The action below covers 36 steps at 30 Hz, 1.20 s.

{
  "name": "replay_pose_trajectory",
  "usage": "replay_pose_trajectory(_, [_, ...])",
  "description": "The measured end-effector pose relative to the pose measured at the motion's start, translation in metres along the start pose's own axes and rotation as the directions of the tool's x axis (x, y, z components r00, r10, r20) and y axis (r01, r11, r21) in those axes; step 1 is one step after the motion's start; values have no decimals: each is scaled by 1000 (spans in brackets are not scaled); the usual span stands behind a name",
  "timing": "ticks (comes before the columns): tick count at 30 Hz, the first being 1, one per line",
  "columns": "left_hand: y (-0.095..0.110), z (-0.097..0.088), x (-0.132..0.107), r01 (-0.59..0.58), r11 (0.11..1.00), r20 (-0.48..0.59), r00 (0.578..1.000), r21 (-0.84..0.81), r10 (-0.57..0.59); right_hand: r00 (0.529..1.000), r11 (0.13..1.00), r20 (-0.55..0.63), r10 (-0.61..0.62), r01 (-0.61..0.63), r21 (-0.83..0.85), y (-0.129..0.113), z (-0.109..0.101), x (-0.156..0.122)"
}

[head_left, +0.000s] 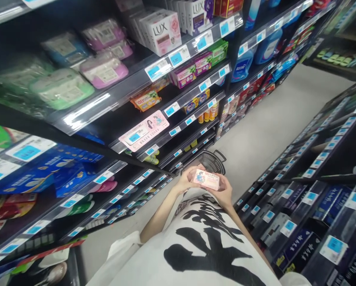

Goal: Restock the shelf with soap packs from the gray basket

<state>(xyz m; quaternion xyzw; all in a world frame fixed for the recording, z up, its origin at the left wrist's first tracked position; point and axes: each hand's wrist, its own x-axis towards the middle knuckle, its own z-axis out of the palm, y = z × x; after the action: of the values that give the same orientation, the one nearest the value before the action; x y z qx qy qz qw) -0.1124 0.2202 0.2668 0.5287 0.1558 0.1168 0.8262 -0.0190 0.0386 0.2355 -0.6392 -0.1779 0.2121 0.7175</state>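
A small pink-and-white wrapped bar of soap (207, 179) is held in front of my body, its printed face turned up toward me. My left hand (186, 179) grips its left end, and my right hand (224, 190) closes round the right end. Some fingers are hidden beneath the pack. Just beyond my hands, on the floor, stands a black shopping basket (210, 161) with its handle folded outward; my hands hide part of it.
On the left rise shelves with LUX soap boxes (160, 31), plastic soap dishes (103, 71), orange soap packs (146, 100) and blue detergent bottles (242, 65). A pink promotional card (144, 130) juts from a shelf edge. Dark shelves with boxes (300, 246) line the right. Grey aisle floor (273, 115) runs between.
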Motion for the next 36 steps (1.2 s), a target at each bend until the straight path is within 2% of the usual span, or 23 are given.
replay_pose_trajectory(4, [-1,-3,-2,17,1000,-23,1000,13,-16,999,999,6,-32,31,31,2,0,0])
replay_pose_trajectory(12, [-11,-9,-10,36,993,-77,996,-110,-44,998,997,29,-53,51,53,5,0,2])
replay_pose_trajectory(18, [-15,-6,-10,82,980,-126,986,-179,-106,1000,1000,-1,-19,19,25,10,-4,5])
replay_pose_trajectory(22, [-16,-5,-8,59,984,-146,986,-169,-84,1000,1000,-2,-11,11,29,9,-3,6])
replay_pose_trajectory(27, [-18,-9,-5,17,994,-155,987,-104,-33,996,997,-43,-76,76,-12,0,-3,4])
replay_pose_trajectory(30, [-10,-14,-4,7,1000,-77,997,13,-6,993,992,-38,-107,105,-64,-6,-3,0])
replay_pose_trajectory(32, [0,-15,-3,-22,975,25,1000,222,17,991,984,5,-132,132,-123,-10,-3,-3])
replay_pose_trajectory(34, [9,-13,-1,-98,872,152,988,480,27,983,957,70,-171,182,-226,-14,-3,-7])
replay_pose_trajectory(36, [12,-8,1,-187,740,264,965,646,13,967,899,151,-206,248,-362,-21,-2,-8])
